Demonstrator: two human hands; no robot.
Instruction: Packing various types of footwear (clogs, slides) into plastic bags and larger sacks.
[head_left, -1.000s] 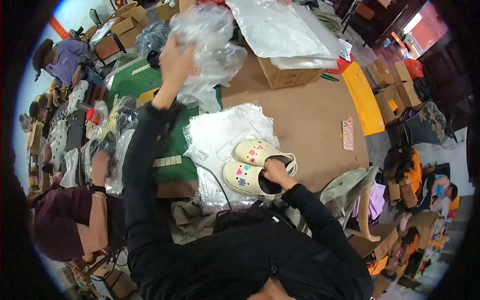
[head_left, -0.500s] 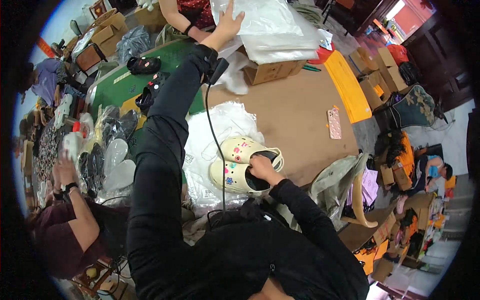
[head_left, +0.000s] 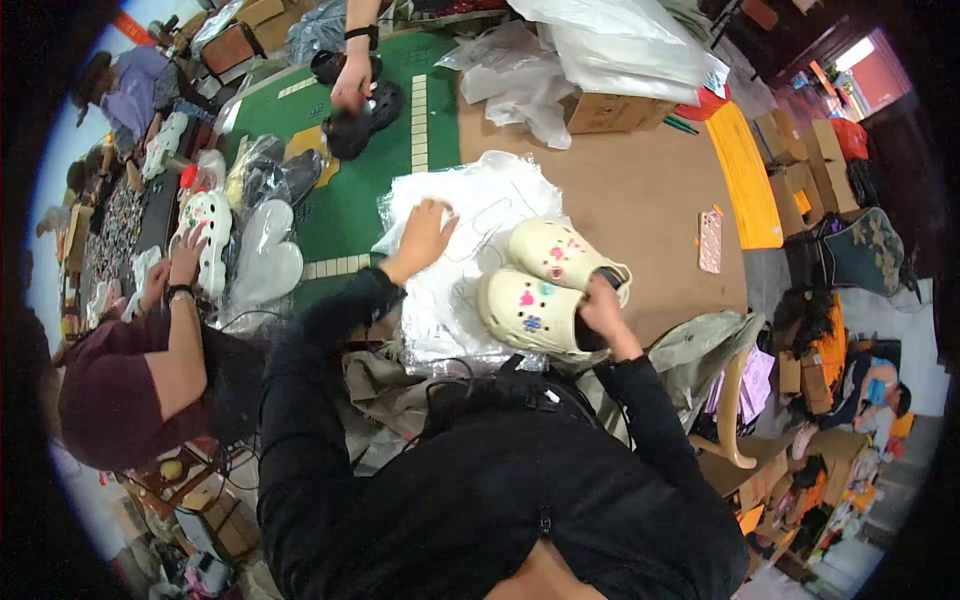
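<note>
On the brown desk (head_left: 640,190), seen from the head camera, a pair of cream clogs (head_left: 545,290) lies beside a stack of clear plastic bags (head_left: 470,215). Right hand (head_left: 600,310) holds both clogs at their heels; left hand (head_left: 425,235) presses flat, fingers spread, on the bags.

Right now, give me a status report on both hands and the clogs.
Left hand flat on plastic bags. Right hand grips cream clogs at heels. Nothing blocking.
</note>
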